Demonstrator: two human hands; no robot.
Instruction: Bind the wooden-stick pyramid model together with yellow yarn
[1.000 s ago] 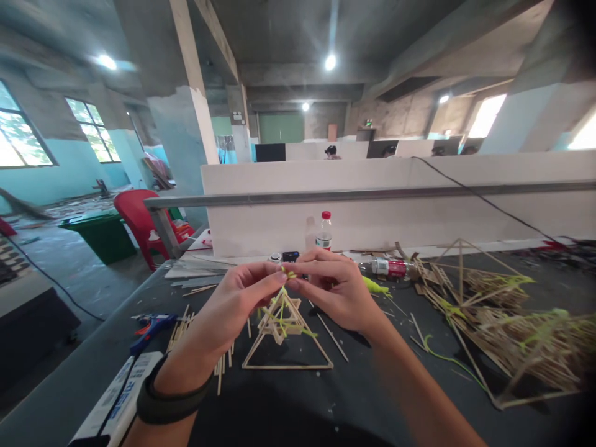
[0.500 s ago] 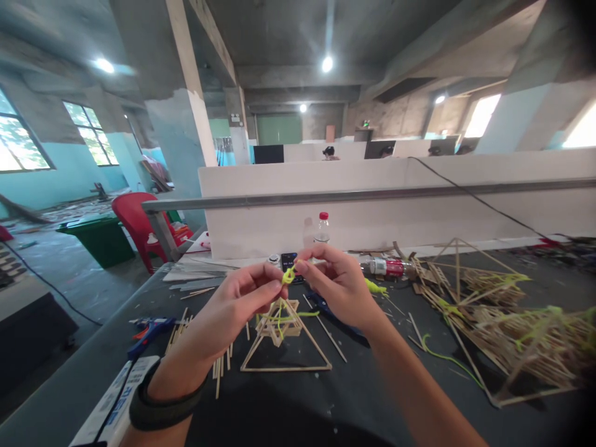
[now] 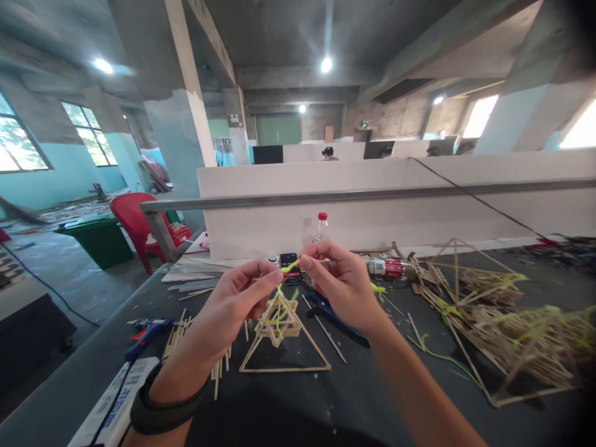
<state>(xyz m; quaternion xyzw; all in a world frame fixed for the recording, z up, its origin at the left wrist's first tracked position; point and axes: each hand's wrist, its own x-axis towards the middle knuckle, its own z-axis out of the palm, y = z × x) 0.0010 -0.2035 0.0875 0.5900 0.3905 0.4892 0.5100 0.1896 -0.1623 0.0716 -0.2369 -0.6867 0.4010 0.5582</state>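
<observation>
A neon yellow string (image 3: 290,267) stretches between the pinched fingertips of my two hands. My left hand (image 3: 246,292) grips one part of it between thumb and forefinger, and a black band circles that wrist. On the other side, my right hand (image 3: 336,276) pinches the string's end. Just beneath them stands a pyramid frame of thin wooden sticks (image 3: 305,369). Its base is a triangle, and a smaller stack of sticks (image 3: 291,329) sits within it. More yellow string hangs at the pyramid's top, partly hidden by my left hand.
A blue glue gun (image 3: 151,335) and loose sticks (image 3: 218,372) lie on the left. Behind my hands are a phone (image 3: 291,273), a red-capped bottle (image 3: 322,222) and a bottle on its side (image 3: 386,267). Piled stick frames (image 3: 535,347) fill the right.
The looped knot between my fingers has been drawn out into a thin, taut length. My hands stay nearly in place, with the right slightly farther from the left.
</observation>
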